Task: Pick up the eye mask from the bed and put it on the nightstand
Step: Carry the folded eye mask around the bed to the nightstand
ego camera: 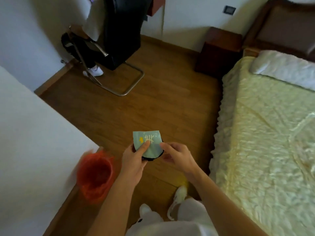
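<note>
I hold the eye mask (150, 143) in front of me above the wooden floor; it is pale green with a yellow mark, white lines and a dark edge, and looks folded. My left hand (134, 159) grips its left side, thumb pressed on the front. My right hand (177, 155) pinches its right edge. The bed (265, 133) with a cream quilted cover lies to my right. The dark wooden nightstand (219, 50) stands at the far end of the floor, beside the headboard, well beyond my hands.
A red bin (95, 174) sits on the floor at my left, next to a white surface (30, 142). A metal-framed chair (109, 65) with a seated person's leg is at the back left. A white pillow (283, 67) lies at the bed's head.
</note>
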Available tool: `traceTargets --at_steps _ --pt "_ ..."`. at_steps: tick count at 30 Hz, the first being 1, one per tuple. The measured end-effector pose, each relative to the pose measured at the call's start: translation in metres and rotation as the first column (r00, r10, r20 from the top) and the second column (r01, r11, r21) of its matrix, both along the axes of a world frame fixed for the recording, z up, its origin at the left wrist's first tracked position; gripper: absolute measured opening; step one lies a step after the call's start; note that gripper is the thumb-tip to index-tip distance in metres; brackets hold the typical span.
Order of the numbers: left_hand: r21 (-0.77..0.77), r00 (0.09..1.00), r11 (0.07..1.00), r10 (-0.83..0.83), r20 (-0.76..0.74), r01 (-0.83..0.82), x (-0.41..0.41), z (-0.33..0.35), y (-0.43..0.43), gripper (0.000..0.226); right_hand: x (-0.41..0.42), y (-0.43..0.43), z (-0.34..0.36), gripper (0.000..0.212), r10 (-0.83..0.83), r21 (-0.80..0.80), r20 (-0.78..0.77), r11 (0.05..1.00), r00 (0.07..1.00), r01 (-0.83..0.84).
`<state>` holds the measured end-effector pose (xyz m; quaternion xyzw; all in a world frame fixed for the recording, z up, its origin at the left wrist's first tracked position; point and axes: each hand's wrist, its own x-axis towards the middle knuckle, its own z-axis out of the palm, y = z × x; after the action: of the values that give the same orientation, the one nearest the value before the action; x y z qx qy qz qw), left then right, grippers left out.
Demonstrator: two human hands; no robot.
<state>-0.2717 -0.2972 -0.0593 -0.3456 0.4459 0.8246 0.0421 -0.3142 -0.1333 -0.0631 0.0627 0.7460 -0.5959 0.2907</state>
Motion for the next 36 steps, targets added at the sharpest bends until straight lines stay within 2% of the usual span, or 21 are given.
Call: traceTargets --at_steps 5,10,16,22,27,32,36 --pt "-0.047 0.983 0.982 -0.183 -0.001 0.182 -0.071 0.002 0.034 0.031 -0.044 0.038 -0.003 0.054 -0.184 -0.014 -0.029 0.983 0.983 0.184" --pt "-0.093 0.953 0.948 -0.303 0.020 0.304 -0.148 0.000 0.079 0.033 -0.103 0.082 -0.014 0.049 -0.293 -0.033 -0.025 0.956 0.956 0.293" --pt "-0.084 0.944 0.941 -0.325 0.050 0.328 -0.252 0.007 0.140 0.033 -0.204 0.146 -0.009 0.051 -0.305 -0.037 -0.028 0.952 0.952 0.304" --pt "-0.074 0.936 0.934 -0.345 0.062 0.349 -0.342 0.018 0.199 0.042 -0.297 0.198 0.000 0.063 -0.348 -0.123 -0.017 0.931 0.937 0.343" --pt "-0.086 0.926 0.923 -0.369 0.082 0.375 -0.402 0.015 0.228 0.037 -0.343 0.222 -0.011 0.047 -0.378 -0.134 0.007 0.917 0.926 0.375" --pt "-0.071 0.914 0.912 -0.397 0.089 0.403 -0.459 0.008 0.250 0.032 -0.393 0.245 -0.020 0.057 -0.444 -0.151 0.061 0.881 0.894 0.448" --pt "-0.063 0.895 0.893 -0.442 0.064 0.446 -0.519 0.002 0.260 0.028 -0.450 0.261 -0.021 0.053 -0.479 -0.175 0.062 0.858 0.876 0.482"
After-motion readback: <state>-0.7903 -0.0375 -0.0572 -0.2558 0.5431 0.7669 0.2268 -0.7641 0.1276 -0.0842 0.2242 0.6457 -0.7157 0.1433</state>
